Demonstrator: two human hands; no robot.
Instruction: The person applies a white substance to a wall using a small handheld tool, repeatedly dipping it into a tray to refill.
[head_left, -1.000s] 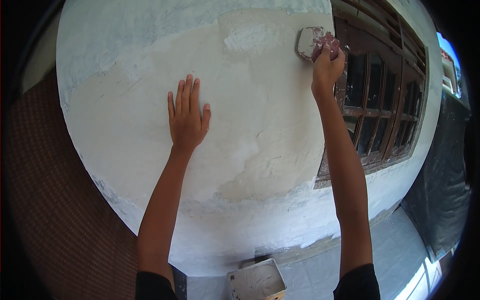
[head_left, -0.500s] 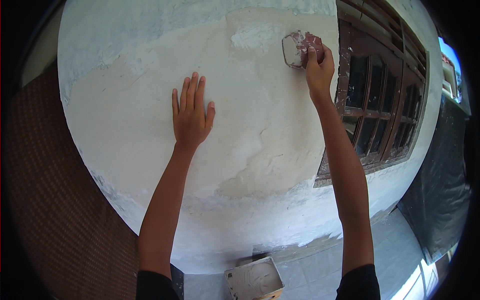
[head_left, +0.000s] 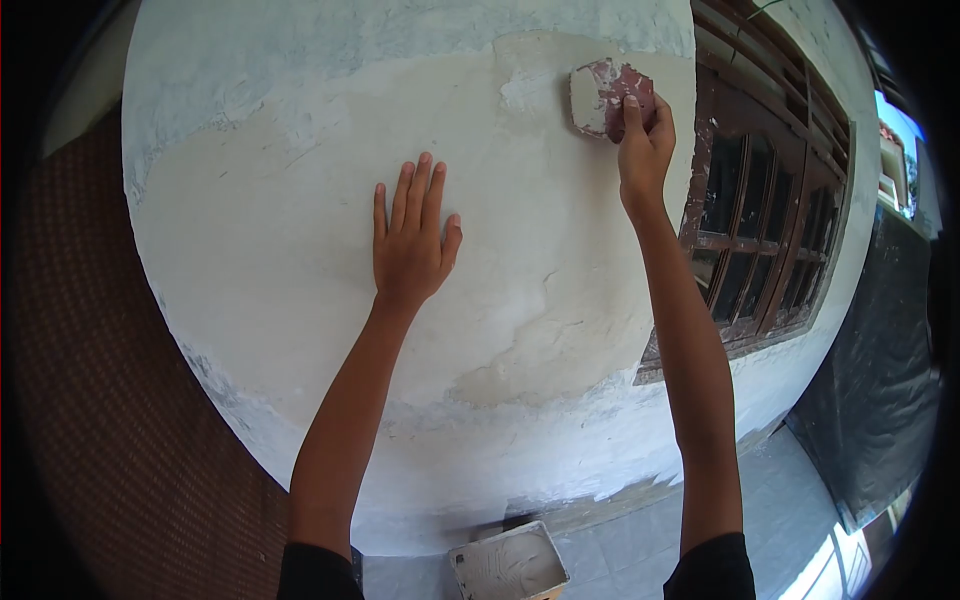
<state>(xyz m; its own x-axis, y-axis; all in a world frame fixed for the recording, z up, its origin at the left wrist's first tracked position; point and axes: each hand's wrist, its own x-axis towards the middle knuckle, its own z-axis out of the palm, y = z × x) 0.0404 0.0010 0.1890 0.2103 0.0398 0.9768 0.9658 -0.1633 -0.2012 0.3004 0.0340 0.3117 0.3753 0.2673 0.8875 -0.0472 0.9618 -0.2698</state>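
My right hand (head_left: 646,150) grips a reddish plastic putty scraper (head_left: 630,90), thumb on its near face and fingers wrapped around its right edge. Pale putty cakes the scraper's left side and edges. It is held at the upper part of the wall (head_left: 330,330), close to the window; whether its edge touches the surface cannot be made out. To the left and lower, my left hand (head_left: 410,240) lies flat on the wall with its fingers stretched and holds nothing. A small rough white patch of putty (head_left: 520,92) shows on the wall left of the scraper.
A brown wooden window (head_left: 745,190) with glass panes borders the wall on the right. On the grey tiled floor (head_left: 640,550) stands a container of putty (head_left: 510,565) at the wall's foot. A brown woven panel (head_left: 130,350) hangs left; black sheeting (head_left: 870,370) hangs right.
The wall and window have shifted slightly right and down in view. Against the wall, the scraper sits a little further left. The rough white putty patch looks smaller. My left hand stays flat.
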